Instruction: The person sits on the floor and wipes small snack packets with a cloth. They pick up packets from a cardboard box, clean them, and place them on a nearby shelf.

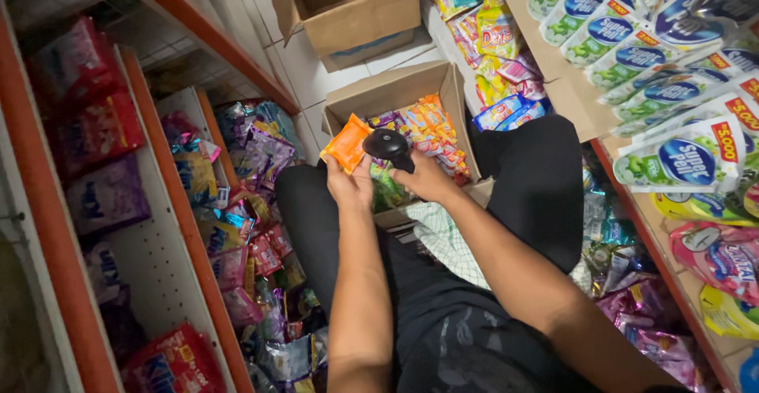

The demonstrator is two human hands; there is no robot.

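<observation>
Item: orange sachet (345, 144) — gripped in left hand (352, 183), above the open box (395, 96). Right hand (423, 178) clenched on black scanner (389, 148), aimed at it. Box holds many more sachets (431, 132) — most apparently unscanned.

Your forearms are bare, with no sleeves, watch or rings showing. You wear dark trousers and a dark top with a faint grey print.

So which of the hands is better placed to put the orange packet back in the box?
The left hand: it already holds the orange packet right above the open cardboard box. The right hand is busy gripping the black scanner.
</observation>
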